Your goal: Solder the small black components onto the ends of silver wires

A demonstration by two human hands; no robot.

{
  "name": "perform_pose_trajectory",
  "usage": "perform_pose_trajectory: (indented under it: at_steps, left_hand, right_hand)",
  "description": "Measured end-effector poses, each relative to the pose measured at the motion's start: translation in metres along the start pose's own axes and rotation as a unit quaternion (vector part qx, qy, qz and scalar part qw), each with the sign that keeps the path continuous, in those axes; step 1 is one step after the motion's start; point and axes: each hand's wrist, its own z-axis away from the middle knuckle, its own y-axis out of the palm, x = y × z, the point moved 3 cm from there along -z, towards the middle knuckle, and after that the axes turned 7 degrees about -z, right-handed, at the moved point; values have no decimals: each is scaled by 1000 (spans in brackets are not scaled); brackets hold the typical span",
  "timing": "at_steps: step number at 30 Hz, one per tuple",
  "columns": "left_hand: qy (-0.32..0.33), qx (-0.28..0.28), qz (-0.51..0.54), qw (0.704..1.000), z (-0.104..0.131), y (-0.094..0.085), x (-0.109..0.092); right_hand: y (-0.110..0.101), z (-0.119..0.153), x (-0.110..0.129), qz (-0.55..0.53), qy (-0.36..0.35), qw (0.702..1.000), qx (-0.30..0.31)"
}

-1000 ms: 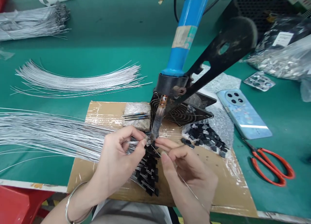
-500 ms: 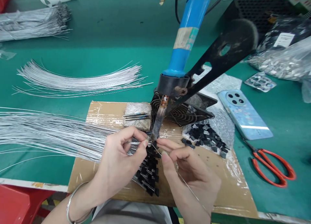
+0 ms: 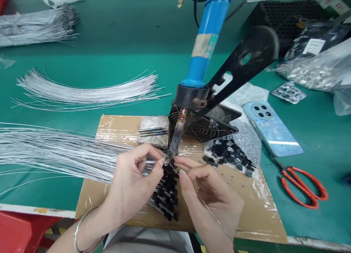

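My left hand [image 3: 139,176] pinches the end of a thin silvery wire just under the tip of the soldering iron [image 3: 203,44]. Facing it, my right hand [image 3: 211,198] grips a thin solder wire [image 3: 213,215], which trails down past the palm. The iron hangs in a black metal stand [image 3: 244,64], its tip between and above my fingertips. Below my hands lie several black-ended wires [image 3: 167,198] on the cardboard [image 3: 257,209]. A long bundle of silvery wires [image 3: 55,147] runs in from the left, partly behind my left hand. The exact contact at the tip is too small to tell.
Behind the iron stands a black fan [image 3: 203,125]. Small black pieces [image 3: 231,154] lie on bubble wrap. Rightward are a blue phone [image 3: 274,128] and red-handled scissors [image 3: 304,185]. Another wire bundle [image 3: 90,93] lies at back left, and bags of parts [image 3: 315,71] at back right.
The whole view has shifted slightly, with most things a little further left in the picture. Both hands keep their grips near the iron's tip.
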Motion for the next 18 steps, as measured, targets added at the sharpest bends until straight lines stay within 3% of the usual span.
perform_pose_trajectory:
  at_steps: [18]
  left_hand:
    - [13,-11,-5,1000,2,1,-2]
  right_hand:
    - [1,2,4,8,5,1000,-20]
